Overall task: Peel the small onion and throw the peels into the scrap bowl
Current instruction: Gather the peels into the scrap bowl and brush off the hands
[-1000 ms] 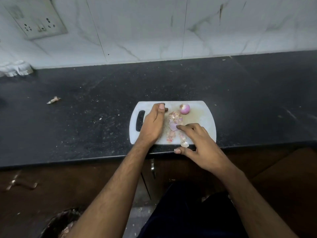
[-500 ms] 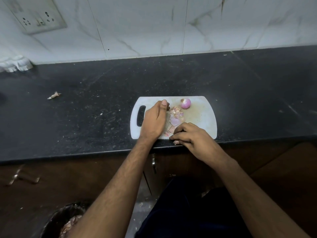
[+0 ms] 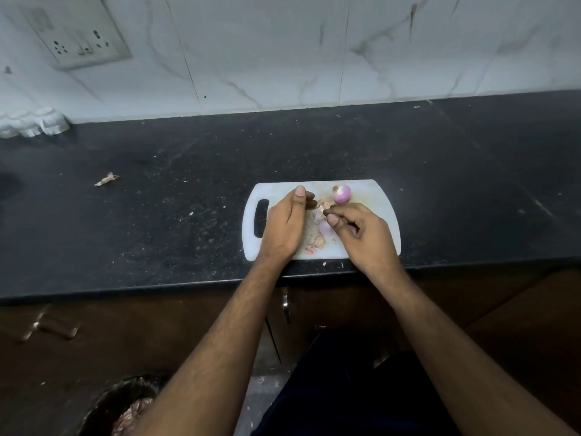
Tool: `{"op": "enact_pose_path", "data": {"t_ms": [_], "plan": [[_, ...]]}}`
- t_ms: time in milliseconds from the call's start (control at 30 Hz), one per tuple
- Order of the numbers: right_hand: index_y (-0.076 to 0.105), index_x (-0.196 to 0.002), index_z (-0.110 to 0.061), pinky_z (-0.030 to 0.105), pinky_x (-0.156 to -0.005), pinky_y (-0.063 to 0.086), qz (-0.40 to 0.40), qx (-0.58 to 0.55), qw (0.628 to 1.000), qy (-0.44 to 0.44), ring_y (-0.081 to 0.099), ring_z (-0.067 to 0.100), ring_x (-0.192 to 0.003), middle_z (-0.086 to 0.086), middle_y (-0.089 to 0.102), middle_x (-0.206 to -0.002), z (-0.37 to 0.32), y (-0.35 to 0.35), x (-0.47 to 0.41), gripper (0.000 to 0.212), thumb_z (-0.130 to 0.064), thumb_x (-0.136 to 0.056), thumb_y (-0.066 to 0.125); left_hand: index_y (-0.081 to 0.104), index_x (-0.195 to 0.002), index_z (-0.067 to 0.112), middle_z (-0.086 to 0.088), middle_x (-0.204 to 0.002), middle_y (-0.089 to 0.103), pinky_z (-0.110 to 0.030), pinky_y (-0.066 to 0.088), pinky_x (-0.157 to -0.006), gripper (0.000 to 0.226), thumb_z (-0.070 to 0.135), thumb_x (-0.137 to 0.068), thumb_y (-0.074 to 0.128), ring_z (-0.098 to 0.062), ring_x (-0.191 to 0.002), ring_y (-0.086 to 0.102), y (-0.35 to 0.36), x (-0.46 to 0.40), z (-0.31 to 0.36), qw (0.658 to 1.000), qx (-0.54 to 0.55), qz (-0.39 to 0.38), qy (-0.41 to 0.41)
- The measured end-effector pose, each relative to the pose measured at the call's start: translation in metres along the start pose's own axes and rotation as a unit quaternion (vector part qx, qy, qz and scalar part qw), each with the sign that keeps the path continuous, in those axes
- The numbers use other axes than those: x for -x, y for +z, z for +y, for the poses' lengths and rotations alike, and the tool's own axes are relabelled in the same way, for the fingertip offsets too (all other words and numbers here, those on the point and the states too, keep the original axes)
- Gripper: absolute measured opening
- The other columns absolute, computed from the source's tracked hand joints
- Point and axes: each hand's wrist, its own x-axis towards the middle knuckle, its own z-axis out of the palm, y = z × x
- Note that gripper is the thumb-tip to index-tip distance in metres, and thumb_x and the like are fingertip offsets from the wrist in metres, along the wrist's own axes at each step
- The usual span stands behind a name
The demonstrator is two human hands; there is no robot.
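Note:
A small peeled pink onion [image 3: 341, 193] sits near the far edge of a white cutting board [image 3: 367, 193]. Loose pink peels [image 3: 318, 228] lie in a heap on the board's middle. My left hand [image 3: 284, 226] rests edge-on just left of the heap, fingers curled against it. My right hand [image 3: 361, 236] is on the heap's right side, its fingertips pinched together over the peels; whether it holds any I cannot tell. A dark scrap bowl [image 3: 108, 404] with peels in it sits on the floor at the bottom left, partly hidden by my left forearm.
The board lies near the front edge of a black stone counter [image 3: 157, 215]. One stray peel [image 3: 107, 179] lies on the counter to the left. A white object [image 3: 31, 122] stands at the far left by the tiled wall, under a switch plate [image 3: 77, 33].
My right hand has moved from the board's near edge up along the heap toward the onion, pushing peels leftward. My left hand stayed in place beside the heap.

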Motion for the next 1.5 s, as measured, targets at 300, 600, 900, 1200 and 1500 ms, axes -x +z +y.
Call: {"op": "enact_pose_path", "data": {"t_ms": [300, 600, 900, 1200, 1500], "plan": [[0.072, -0.118, -0.041, 0.04, -0.106, 0.038, -0.137, 0.154, 0.973, -0.105, 0.043, 0.008, -0.123, -0.015, 0.05, -0.129, -0.001, 0.008, 0.013, 0.033, -0.052, -0.086, 0.071, 0.075, -0.11, 0.017, -0.001, -0.106, 0.082, -0.037, 0.052, -0.108, 0.075, 0.065, -0.105, 0.018, -0.01, -0.109, 0.075, -0.006, -0.005, 0.001, 0.992, 0.112, 0.025, -0.05], [0.075, -0.084, -0.035, 0.034, -0.105, 0.043, -0.141, 0.096, 0.985, -0.028, 0.036, 0.005, -0.119, -0.017, 0.045, -0.121, -0.007, 0.018, -0.004, 0.012, -0.04, -0.079, 0.084, 0.073, -0.121, 0.009, -0.001, -0.122, 0.076, -0.023, 0.047, -0.104, 0.073, 0.056, -0.11, 0.018, -0.008, -0.118, 0.069, -0.007, -0.004, 0.0, 0.997, 0.066, -0.004, -0.038], [0.066, -0.121, -0.022, 0.024, -0.095, 0.049, -0.007, 0.106, 0.994, 0.025, 0.056, 0.007, -0.107, -0.008, 0.052, -0.121, -0.005, 0.016, -0.024, 0.031, -0.022, -0.092, 0.074, 0.028, -0.166, 0.022, 0.002, -0.173, 0.031, -0.028, -0.008, -0.129, 0.086, 0.068, -0.1, -0.002, -0.014, -0.162, 0.012, 0.001, -0.006, 0.012, 0.987, -0.09, -0.113, -0.073], [0.062, -0.127, -0.022, 0.005, -0.084, 0.045, 0.069, 0.049, 0.996, 0.032, 0.066, 0.003, -0.097, -0.011, 0.072, -0.111, -0.001, 0.01, -0.01, 0.027, -0.017, -0.106, 0.047, 0.012, -0.168, 0.029, -0.004, -0.157, 0.055, -0.048, 0.027, -0.127, 0.107, 0.09, -0.082, -0.004, -0.024, -0.149, 0.045, 0.011, -0.03, 0.014, 0.987, -0.074, -0.122, -0.074], [0.064, -0.127, -0.015, 0.006, -0.095, 0.043, 0.078, 0.039, 0.994, 0.06, 0.059, 0.0, -0.108, -0.007, 0.07, -0.122, 0.001, 0.005, -0.013, 0.033, -0.005, -0.103, 0.044, 0.057, -0.15, 0.011, 0.02, -0.16, 0.036, -0.029, 0.029, -0.12, 0.097, 0.072, -0.1, -0.001, 0.002, -0.136, 0.042, 0.017, -0.033, 0.026, 0.984, -0.019, -0.159, -0.073]]}}
